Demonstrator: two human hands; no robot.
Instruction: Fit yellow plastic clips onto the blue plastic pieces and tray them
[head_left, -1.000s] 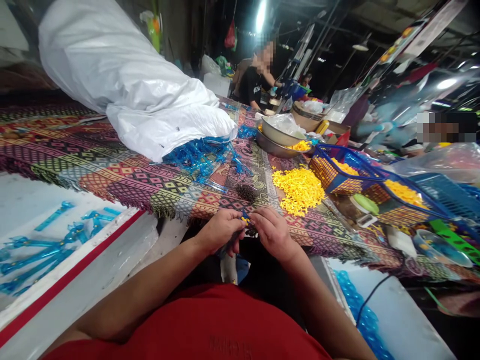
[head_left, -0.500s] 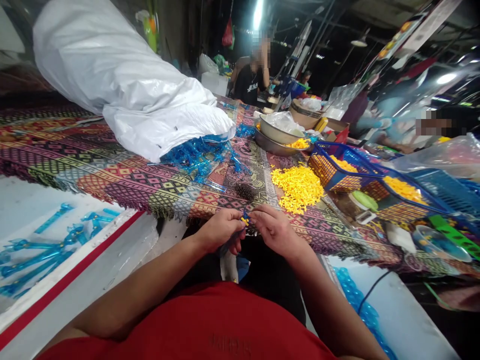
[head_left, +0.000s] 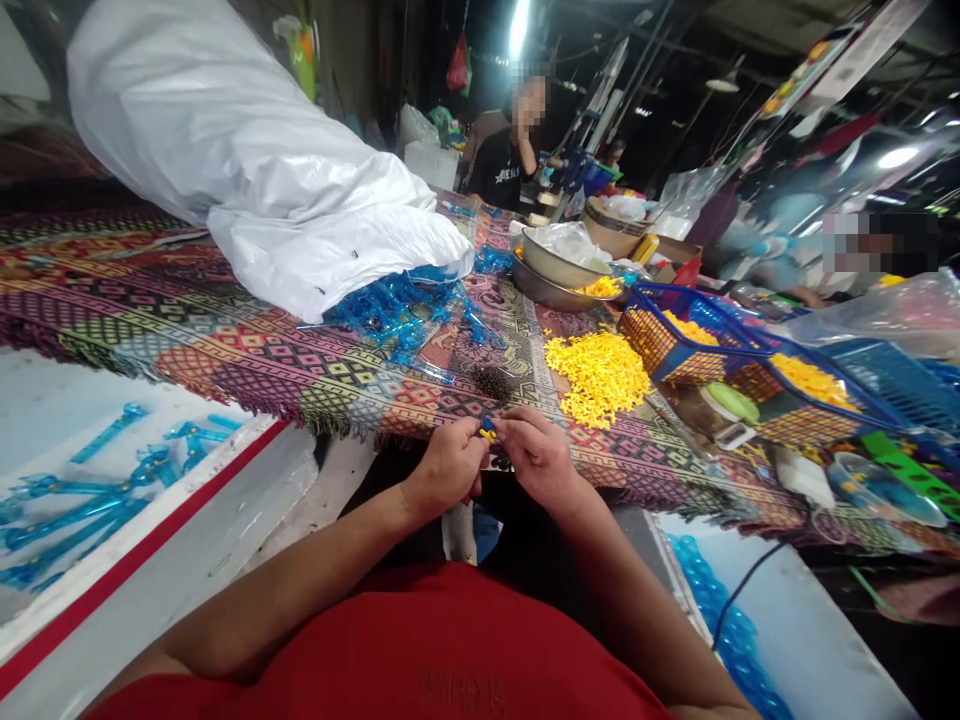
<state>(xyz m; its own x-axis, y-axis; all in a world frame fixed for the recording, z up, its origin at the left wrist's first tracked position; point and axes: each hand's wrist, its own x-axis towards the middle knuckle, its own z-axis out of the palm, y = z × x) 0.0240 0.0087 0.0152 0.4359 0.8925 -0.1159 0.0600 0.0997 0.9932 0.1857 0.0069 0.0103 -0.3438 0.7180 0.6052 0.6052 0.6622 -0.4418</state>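
Observation:
My left hand (head_left: 448,466) and my right hand (head_left: 536,455) meet at the near edge of a table covered with a patterned cloth (head_left: 225,340). Both pinch a small blue piece with a yellow part (head_left: 487,431) between their fingertips. A small dark heap of tiny parts (head_left: 493,382) lies just beyond the hands. To the right of it lies a heap of yellow plastic parts (head_left: 598,372). Blue plastic pieces (head_left: 401,310) spill from under a big white sack (head_left: 240,160).
Blue baskets (head_left: 705,345) with yellow parts stand at the right, metal bowls (head_left: 559,275) behind. A white bin at the left holds blue pieces (head_left: 82,490). Another bin with blue pieces (head_left: 720,630) sits lower right. People work at the far end.
Both hands stayed together on the small piece and shifted slightly up toward the table edge; the fingers worked the part a little. Nothing else on the table has moved.

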